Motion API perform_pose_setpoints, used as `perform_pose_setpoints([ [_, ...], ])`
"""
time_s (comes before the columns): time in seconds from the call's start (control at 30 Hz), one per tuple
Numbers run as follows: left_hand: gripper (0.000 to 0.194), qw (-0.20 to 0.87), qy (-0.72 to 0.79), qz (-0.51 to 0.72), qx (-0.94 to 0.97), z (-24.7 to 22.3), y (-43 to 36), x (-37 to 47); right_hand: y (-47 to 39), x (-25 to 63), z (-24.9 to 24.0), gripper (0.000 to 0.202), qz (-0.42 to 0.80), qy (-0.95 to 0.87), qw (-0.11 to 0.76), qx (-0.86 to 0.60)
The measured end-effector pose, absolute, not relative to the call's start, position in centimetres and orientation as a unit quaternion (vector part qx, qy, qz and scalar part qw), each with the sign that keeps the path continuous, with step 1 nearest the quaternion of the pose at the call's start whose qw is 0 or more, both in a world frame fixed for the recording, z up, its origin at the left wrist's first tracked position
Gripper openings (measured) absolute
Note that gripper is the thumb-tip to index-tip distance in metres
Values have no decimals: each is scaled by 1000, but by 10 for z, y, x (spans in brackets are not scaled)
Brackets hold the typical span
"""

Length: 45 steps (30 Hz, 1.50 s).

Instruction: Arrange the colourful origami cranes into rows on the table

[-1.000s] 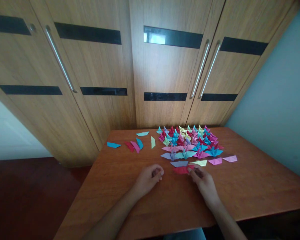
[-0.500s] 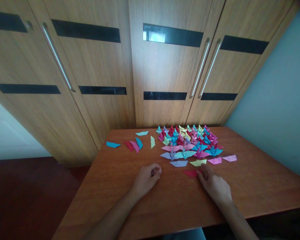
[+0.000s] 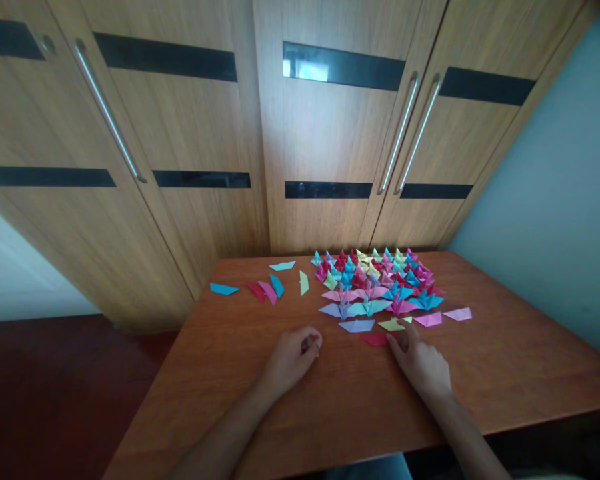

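Note:
My right hand is closed with its fingertips on the right end of a flat folded red paper, which lies on the table. Just beyond those fingers is a yellow folded paper, with a lavender one to its left and a pink one to its right. My left hand rests on the wood, curled into a loose fist, and nothing shows in it. Behind the flat pieces stand rows of colourful folded paper cranes.
Several loose folded papers lie at the back left, among them a blue one, a pink one and a pale yellow one. A wooden cabinet rises behind the brown table. A blue-grey wall is at the right.
My right hand has moved a little left, and the red paper has shifted left with it. My left hand has stayed in place.

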<state>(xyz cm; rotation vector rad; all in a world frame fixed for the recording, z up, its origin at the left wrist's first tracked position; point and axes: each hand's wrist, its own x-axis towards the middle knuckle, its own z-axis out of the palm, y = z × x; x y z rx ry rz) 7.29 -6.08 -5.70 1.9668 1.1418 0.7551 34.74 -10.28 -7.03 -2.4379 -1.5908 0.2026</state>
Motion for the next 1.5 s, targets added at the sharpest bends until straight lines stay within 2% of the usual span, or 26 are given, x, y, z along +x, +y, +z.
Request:
perform_pose_setpoints([
  [0.27, 19, 363, 441, 293, 767, -60, -60, 73, -103, 351, -72, 49, 69, -545, 138, -824],
  [0.5, 21, 364, 442, 307, 760, -60, -59, 72, -111, 323, -76, 42, 39, -590, 235, -771],
  [0.67, 20, 257, 483, 338, 766, -60, -39, 47, -110, 271, -75, 37, 105, -692, 272, -660],
  [0.8, 21, 130, 547, 343, 753, -61, -12, 9, -111, 249, -76, 32, 128, -750, 255, -597],
  [1.03, 25, -30, 608, 281, 742, -64, 26, -20, -116, 250, -74, 30, 141, -763, 240, -583],
  [1.2, 31, -50, 610, 231, 756, -65, 35, -18, -116, 249, -71, 28, 139, -761, 249, -583],
  [1.5, 29, -64, 581, 189, 789, -61, 7, -19, -117, 251, -71, 27, 153, -756, 283, -570],
])
